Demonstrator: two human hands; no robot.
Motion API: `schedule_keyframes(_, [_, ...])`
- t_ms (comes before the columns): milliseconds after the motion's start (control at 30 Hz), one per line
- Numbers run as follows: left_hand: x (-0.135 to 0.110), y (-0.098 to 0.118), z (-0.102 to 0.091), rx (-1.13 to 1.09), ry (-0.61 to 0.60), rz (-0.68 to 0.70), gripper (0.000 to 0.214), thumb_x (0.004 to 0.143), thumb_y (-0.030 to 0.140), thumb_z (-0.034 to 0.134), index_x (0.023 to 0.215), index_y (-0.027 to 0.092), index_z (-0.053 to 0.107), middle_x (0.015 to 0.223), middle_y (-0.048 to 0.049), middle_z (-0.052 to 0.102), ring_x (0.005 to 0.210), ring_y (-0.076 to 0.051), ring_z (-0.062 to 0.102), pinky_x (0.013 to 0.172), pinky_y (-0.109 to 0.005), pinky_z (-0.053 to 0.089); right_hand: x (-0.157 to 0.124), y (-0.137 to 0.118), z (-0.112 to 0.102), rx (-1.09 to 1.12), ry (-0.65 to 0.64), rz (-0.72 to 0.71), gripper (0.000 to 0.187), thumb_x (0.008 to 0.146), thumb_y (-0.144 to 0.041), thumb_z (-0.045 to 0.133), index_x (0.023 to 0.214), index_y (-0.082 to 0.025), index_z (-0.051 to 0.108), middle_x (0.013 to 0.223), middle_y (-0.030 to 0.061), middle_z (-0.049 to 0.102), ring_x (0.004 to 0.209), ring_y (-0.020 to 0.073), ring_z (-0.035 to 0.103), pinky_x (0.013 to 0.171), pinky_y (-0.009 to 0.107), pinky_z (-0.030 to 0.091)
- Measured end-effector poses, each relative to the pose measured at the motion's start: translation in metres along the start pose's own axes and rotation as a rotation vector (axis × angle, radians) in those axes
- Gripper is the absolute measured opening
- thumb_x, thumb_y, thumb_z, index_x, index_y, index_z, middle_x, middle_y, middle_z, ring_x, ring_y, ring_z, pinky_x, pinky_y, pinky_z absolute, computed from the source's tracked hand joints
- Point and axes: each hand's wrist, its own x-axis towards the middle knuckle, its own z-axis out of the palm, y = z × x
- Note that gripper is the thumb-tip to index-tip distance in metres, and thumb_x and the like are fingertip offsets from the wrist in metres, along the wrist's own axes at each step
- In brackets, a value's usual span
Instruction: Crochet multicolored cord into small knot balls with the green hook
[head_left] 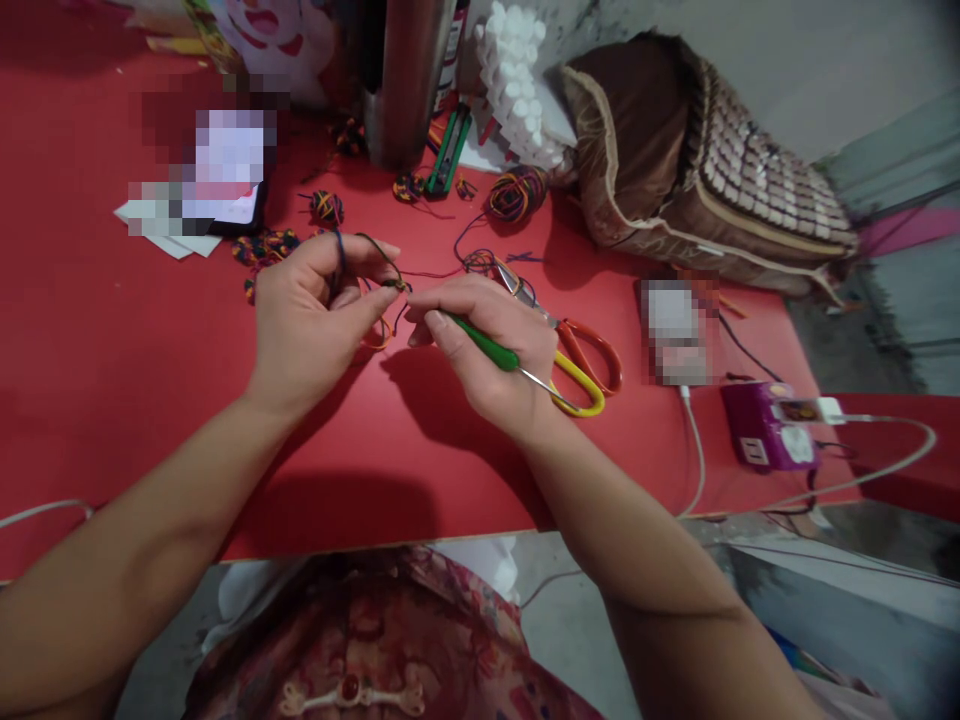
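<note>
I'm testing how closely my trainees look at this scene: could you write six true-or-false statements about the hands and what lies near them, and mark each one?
1. The left hand pinches thread. True.
2. The right hand holds a tool. True.
3. The tool's handle is yellow. False: it is green.
4. The scissors lie on the table. True.
5. The scissors are nearer the left hand than the right. False: they are nearer the right hand.
6. The scissors' handles are both green. False: one is orange, the other yellow.
</note>
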Motion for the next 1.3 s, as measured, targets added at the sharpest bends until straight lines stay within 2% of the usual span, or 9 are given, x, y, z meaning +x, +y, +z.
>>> schedule_keyframes(233, [0.005, -0.007, 0.004, -0.377, 0.041, -0.293, 0.029, 0.068, 0.008, 0.098, 0.09, 0.024, 0.089, 0.083, -0.0014, 0.075, 0.077, -0.016, 0.069, 0.06, -0.027, 0.06, -0.001, 0.002, 0.002, -0.128, -0.036, -0.107, 0.026, 0.111, -0.026, 0.062, 0.122, -0.036, 0.083, 0.097, 0.0014, 0.086, 0.099, 0.0231, 0.084, 0.096, 0.042, 0.069])
schedule_keyframes(367, [0.007, -0.009, 0.004, -0.427, 0.065, -0.316, 0.029, 0.065, 0.011, 0.101, 0.087, 0.024, 0.089, 0.085, -0.0019, 0.076, 0.073, -0.015, 0.069, 0.056, -0.026, 0.062, -0.004, 0.007, 0.004, -0.095, -0.05, -0.145, 0.029, 0.111, -0.024, 0.063, 0.13, -0.037, 0.081, 0.102, 0.0029, 0.086, 0.101, 0.0224, 0.084, 0.096, 0.039, 0.068])
schedule_keyframes(533, [0.003, -0.007, 0.009, -0.426, 0.072, -0.357, 0.033, 0.059, 0.014, 0.106, 0.085, 0.026, 0.089, 0.079, 0.0004, 0.075, 0.065, -0.012, 0.063, 0.049, -0.022, 0.055, -0.006, 0.017, 0.005, -0.157, -0.067, -0.013, 0.023, 0.113, -0.038, 0.063, 0.124, -0.04, 0.084, 0.103, 0.0013, 0.087, 0.094, 0.0214, 0.083, 0.096, 0.038, 0.068])
schedule_keyframes(633, [0.0, -0.006, 0.012, -0.453, 0.089, -0.354, 0.037, 0.053, 0.018, 0.109, 0.084, 0.026, 0.089, 0.076, 0.0008, 0.075, 0.062, -0.012, 0.062, 0.046, -0.023, 0.053, -0.005, 0.019, 0.005, -0.178, -0.084, -0.006, 0.022, 0.113, -0.044, 0.065, 0.121, -0.039, 0.085, 0.104, 0.0007, 0.088, 0.093, 0.0185, 0.082, 0.097, 0.033, 0.067])
schedule_keyframes(800, [-0.001, -0.004, 0.013, -0.46, 0.069, -0.339, 0.029, 0.069, 0.004, 0.094, 0.089, 0.023, 0.088, 0.076, 0.0025, 0.076, 0.057, -0.008, 0.059, 0.047, -0.018, 0.052, -0.003, 0.004, 0.002, -0.223, -0.082, -0.031, 0.027, 0.113, -0.041, 0.063, 0.128, -0.029, 0.082, 0.109, 0.004, 0.089, 0.1, 0.0222, 0.086, 0.101, 0.039, 0.07])
schedule_keyframes(967, [0.001, 0.006, 0.014, -0.431, 0.105, -0.337, 0.029, 0.077, -0.004, 0.086, 0.093, 0.019, 0.087, 0.077, 0.0024, 0.073, 0.055, -0.007, 0.058, 0.046, -0.018, 0.053, -0.006, -0.005, 0.002, -0.296, -0.022, -0.121, 0.026, 0.117, -0.03, 0.06, 0.136, -0.023, 0.076, 0.123, 0.0066, 0.091, 0.097, 0.0178, 0.089, 0.092, 0.03, 0.073])
schedule_keyframes(1067, [0.004, 0.009, 0.012, -0.482, 0.12, -0.448, 0.027, 0.082, -0.007, 0.08, 0.089, 0.018, 0.086, 0.077, 0.0018, 0.072, 0.05, -0.004, 0.047, 0.039, -0.015, 0.042, -0.006, 0.002, 0.005, -0.443, -0.035, -0.247, 0.026, 0.118, -0.028, 0.061, 0.137, -0.017, 0.074, 0.125, 0.0092, 0.091, 0.105, 0.0185, 0.089, 0.098, 0.028, 0.071])
schedule_keyframes(1167, [0.008, 0.008, 0.008, -0.554, 0.074, -0.614, 0.026, 0.083, -0.008, 0.083, 0.086, 0.019, 0.084, 0.074, 0.002, 0.067, 0.051, -0.002, 0.036, 0.037, -0.014, 0.028, -0.006, 0.014, 0.009, -0.585, -0.033, -0.4, 0.028, 0.119, -0.024, 0.056, 0.143, -0.018, 0.068, 0.116, 0.0081, 0.09, 0.101, 0.0182, 0.087, 0.092, 0.028, 0.071])
schedule_keyframes(1300, [0.009, 0.01, 0.008, -0.595, 0.079, -0.672, 0.024, 0.085, -0.007, 0.084, 0.088, 0.017, 0.083, 0.074, 0.0022, 0.063, 0.055, -0.004, 0.035, 0.042, -0.018, 0.026, -0.011, 0.029, 0.014, -0.703, -0.048, -0.518, 0.038, 0.119, -0.019, 0.049, 0.156, -0.016, 0.058, 0.113, 0.0089, 0.085, 0.1, 0.0213, 0.081, 0.087, 0.035, 0.068])
